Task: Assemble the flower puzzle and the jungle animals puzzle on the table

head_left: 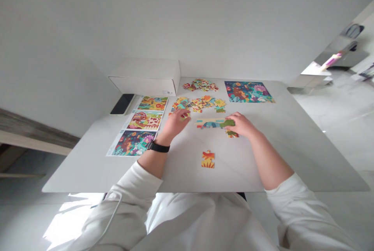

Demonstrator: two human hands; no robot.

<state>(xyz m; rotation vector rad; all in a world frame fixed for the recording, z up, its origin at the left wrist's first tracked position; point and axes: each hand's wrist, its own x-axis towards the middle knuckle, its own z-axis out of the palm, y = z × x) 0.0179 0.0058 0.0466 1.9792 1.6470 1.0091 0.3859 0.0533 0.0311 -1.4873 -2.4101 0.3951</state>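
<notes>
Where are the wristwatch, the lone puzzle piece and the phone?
Wristwatch (158,146), head view, on its black band.
Lone puzzle piece (207,159), head view, its middle.
Phone (122,104), head view, its dark face.

Head-worn view, looking forward and down over the table (304,153)

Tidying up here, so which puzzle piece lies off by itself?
The red-and-yellow jigsaw piece, lying alone toward the front; the other pieces lie farther up, heaped or joined.

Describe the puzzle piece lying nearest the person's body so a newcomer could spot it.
On the white table, find the person's left hand and right hand. Between the two, nearer the person than either, lies a red-and-yellow jigsaw piece. Unlike the heaped pieces farther off, it sits alone.
</notes>
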